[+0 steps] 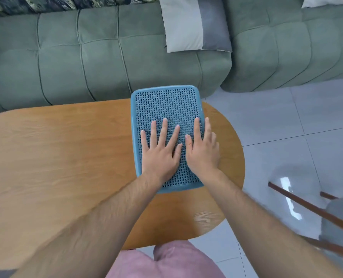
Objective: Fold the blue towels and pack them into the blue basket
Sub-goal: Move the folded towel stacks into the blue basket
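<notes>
2 hands, the left hand (pixel 158 155) and the right hand (pixel 201 151), pressed flat with fingers spread on the perforated upper face of the blue basket (pixel 166 105). It sat on the right part of the wooden table (pixel 66 147), long axis pointing away toward the green sofa (pixel 86 57) with its grey cushion (pixel 192 25); a chair (pixel 307 205) stood at right.

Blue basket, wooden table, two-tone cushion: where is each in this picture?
blue basket (pixel 166 103), head view, perforated surface near its far edge.
wooden table (pixel 66 149), head view, bare top left of the basket.
two-tone cushion (pixel 183 27), head view, its pale left half.
</notes>
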`<state>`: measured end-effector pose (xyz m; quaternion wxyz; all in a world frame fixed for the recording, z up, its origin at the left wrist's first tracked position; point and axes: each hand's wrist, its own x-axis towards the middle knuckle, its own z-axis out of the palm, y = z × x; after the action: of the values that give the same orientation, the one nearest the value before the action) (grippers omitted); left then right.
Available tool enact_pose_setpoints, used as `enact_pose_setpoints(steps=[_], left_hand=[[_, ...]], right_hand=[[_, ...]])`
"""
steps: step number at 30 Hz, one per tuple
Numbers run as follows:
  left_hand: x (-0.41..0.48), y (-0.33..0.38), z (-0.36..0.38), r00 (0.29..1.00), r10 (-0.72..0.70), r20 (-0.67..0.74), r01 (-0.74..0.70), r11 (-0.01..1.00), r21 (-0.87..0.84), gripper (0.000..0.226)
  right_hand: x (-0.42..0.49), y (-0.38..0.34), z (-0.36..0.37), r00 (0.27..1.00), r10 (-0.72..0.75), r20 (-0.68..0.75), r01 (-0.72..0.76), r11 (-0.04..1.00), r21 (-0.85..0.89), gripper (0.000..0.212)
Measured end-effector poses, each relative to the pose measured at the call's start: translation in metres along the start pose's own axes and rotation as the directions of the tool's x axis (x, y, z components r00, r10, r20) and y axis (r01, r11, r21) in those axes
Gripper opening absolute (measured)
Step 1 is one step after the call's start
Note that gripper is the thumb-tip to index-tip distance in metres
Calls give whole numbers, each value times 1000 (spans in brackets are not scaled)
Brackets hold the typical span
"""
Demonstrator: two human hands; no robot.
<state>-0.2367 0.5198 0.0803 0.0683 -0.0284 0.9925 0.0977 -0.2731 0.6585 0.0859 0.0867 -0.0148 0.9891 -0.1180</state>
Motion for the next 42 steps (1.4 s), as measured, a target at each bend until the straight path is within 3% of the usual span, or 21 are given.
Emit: enact_pose_setpoints(steps=[4, 7, 10, 12, 15, 17, 22, 26, 30, 32, 35, 40, 42], left_hand=[[2, 2, 1, 999, 5, 38, -6, 1000, 6, 59], [-7, -4, -2, 998, -3, 55, 6, 999, -51, 63], [-40, -13, -11, 992, -120, 36, 123, 985, -119, 73], [-68, -19, -20, 964, -247, 95, 262, 942, -209, 81], [-95, -15, -33, 854, -452, 256, 520, 747, -414, 92], [-101, -10, -37, 783, -523, 337, 620, 609, -495, 91], [-106, -14, -35, 659, -600, 454, 719, 325, -614, 73], [-113, -11, -22, 535, -688, 491, 739, 98, -667, 49], [-112, -12, -14, 484, -706, 517, 678, -71, -731, 41], [-113, -11, -13, 492, -704, 512, 666, -74, -742, 40], [-113, -14, -13, 517, -695, 500, 683, -17, -731, 38], [-111, -21, -26, 499, -660, 562, 707, -66, -704, 37], [-109, -22, -33, 499, -640, 585, 709, -87, -700, 38]], right_hand=[[3, 3, -1, 999, -17, 38, 16, 999, 29, 64], [-6, 11, -10, 995, -42, 92, 24, 982, 187, 66], [-43, 25, -15, 994, 67, 92, -96, 927, 363, 65], [-73, 31, -14, 980, 170, 100, -197, 869, 454, 59], [-100, 33, -18, 926, 332, 179, -369, 697, 615, 41], [-106, 34, -21, 877, 415, 240, -459, 581, 672, 29], [-108, 38, -23, 760, 500, 416, -594, 273, 757, 34], [-111, 36, -24, 739, 503, 447, -581, 142, 801, 33], [-112, 34, -20, 740, 518, 429, -569, 142, 810, 31], [-113, 34, -15, 743, 519, 422, -572, 165, 804, 28], [-112, 36, -12, 751, 540, 381, -586, 278, 761, 20], [-106, 39, -15, 760, 496, 420, -606, 307, 734, 17], [-104, 37, -18, 764, 497, 411, -614, 364, 700, 18]])
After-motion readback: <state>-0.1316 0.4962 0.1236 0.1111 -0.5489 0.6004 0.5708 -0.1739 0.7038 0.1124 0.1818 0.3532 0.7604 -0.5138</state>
